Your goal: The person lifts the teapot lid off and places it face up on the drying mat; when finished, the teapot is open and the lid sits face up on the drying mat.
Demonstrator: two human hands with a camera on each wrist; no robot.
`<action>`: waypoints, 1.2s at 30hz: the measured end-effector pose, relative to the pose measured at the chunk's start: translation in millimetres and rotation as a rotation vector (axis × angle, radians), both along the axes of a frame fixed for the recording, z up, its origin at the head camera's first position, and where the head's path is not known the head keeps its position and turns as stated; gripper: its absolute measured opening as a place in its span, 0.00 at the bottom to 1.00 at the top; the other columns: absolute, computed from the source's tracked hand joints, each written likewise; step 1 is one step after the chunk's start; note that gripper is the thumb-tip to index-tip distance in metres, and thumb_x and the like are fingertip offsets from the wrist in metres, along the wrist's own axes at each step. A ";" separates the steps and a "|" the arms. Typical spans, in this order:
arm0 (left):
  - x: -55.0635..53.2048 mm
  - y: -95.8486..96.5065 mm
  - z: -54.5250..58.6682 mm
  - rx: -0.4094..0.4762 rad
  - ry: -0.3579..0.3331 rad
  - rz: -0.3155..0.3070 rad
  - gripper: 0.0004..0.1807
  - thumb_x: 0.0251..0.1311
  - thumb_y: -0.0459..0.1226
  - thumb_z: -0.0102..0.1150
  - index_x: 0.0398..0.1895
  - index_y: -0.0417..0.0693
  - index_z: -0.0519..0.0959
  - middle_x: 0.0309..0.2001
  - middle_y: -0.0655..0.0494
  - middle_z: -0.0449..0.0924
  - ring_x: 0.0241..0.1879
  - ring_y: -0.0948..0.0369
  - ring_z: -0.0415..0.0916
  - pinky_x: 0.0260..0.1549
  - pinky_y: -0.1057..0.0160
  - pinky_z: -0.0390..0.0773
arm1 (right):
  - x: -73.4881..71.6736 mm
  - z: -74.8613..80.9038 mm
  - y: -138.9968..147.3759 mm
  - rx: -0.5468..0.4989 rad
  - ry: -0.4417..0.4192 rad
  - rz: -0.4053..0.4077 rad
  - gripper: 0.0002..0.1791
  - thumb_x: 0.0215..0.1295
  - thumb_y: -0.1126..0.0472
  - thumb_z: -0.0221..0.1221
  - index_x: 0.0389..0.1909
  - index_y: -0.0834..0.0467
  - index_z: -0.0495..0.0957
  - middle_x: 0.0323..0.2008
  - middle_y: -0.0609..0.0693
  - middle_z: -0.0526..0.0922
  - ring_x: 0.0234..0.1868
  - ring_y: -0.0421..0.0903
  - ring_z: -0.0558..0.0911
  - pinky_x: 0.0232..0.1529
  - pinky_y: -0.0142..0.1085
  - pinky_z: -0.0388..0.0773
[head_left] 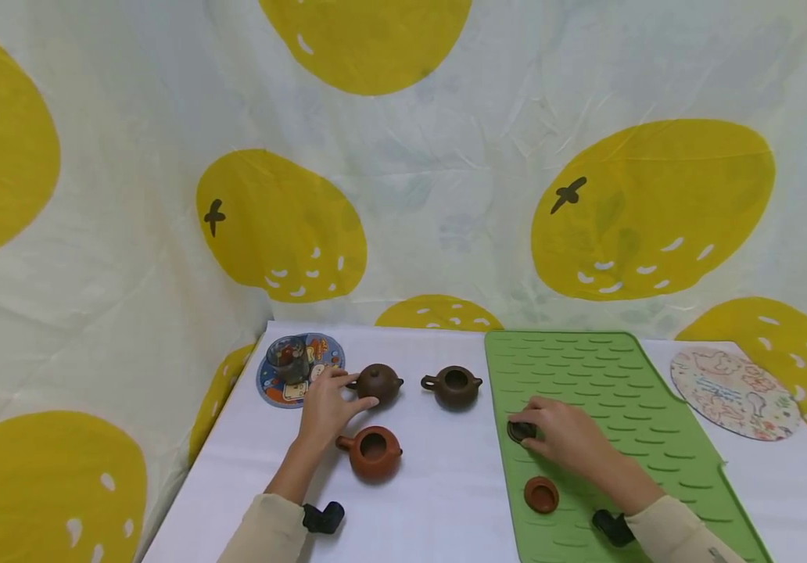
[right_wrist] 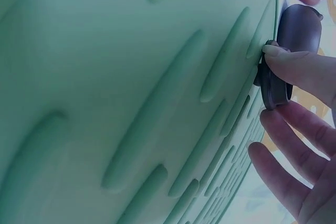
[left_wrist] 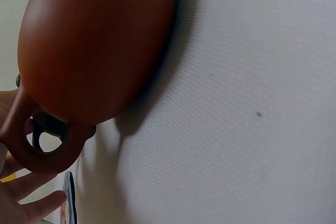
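In the head view my right hand point(head_left: 560, 434) pinches a dark brown teapot lid point(right_wrist: 273, 82) close over the green mat. The lid's knob faces the mat. Nearer to me lies a reddish lid point(head_left: 541, 494), hollow side up. My left hand point(head_left: 328, 405) is at the handle side of a dark brown teapot point(head_left: 378, 385) with its lid on, fingers spread and thumb by its body. A lidless reddish teapot point(head_left: 374, 454) stands just in front of that hand and fills much of the left wrist view. Further right is a lidless dark brown teapot point(head_left: 456, 388).
The green ridged mat point(head_left: 586, 367) covers the right part of the white table. At the back left, a glass cup point(head_left: 288, 358) stands on a round patterned mat point(head_left: 271, 393). Another round, pale patterned mat point(head_left: 737, 393) lies far right. A lemon-print curtain point(head_left: 432, 227) hangs behind.
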State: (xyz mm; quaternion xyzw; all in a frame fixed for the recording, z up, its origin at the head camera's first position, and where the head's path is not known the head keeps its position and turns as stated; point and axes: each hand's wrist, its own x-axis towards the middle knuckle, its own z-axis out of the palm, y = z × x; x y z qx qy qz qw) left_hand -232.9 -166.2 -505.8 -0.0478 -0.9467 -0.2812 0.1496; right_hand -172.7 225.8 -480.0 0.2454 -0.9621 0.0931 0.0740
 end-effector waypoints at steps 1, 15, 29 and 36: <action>0.2 -0.1 0.6 0.001 -0.002 -0.001 0.33 0.40 0.54 0.83 0.50 0.47 0.89 0.50 0.46 0.84 0.51 0.47 0.81 0.49 0.45 0.82 | -0.1 0.5 -0.5 0.006 0.000 0.000 0.19 0.50 0.57 0.77 0.46 0.48 0.89 0.36 0.43 0.83 0.30 0.35 0.79 0.28 0.30 0.75; -1.3 3.0 5.7 -0.001 -0.045 0.001 0.35 0.41 0.54 0.82 0.53 0.47 0.88 0.52 0.46 0.83 0.52 0.48 0.81 0.50 0.47 0.83 | -4.1 24.3 -11.4 0.128 0.017 0.051 0.23 0.52 0.52 0.77 0.50 0.50 0.86 0.42 0.47 0.85 0.35 0.43 0.84 0.30 0.36 0.80; 0.7 2.8 9.1 0.011 -0.059 0.012 0.34 0.41 0.54 0.83 0.52 0.47 0.88 0.52 0.45 0.83 0.52 0.48 0.81 0.51 0.47 0.83 | -35.7 75.8 -91.1 0.081 0.090 0.224 0.23 0.59 0.52 0.73 0.56 0.49 0.84 0.50 0.48 0.85 0.49 0.48 0.84 0.45 0.42 0.85; 1.0 3.0 8.0 -0.001 -0.047 0.015 0.34 0.40 0.53 0.83 0.52 0.47 0.88 0.50 0.45 0.84 0.50 0.49 0.81 0.48 0.48 0.84 | -56.3 75.0 -129.2 0.030 0.102 0.285 0.24 0.63 0.51 0.70 0.60 0.48 0.82 0.57 0.50 0.83 0.57 0.51 0.82 0.49 0.44 0.85</action>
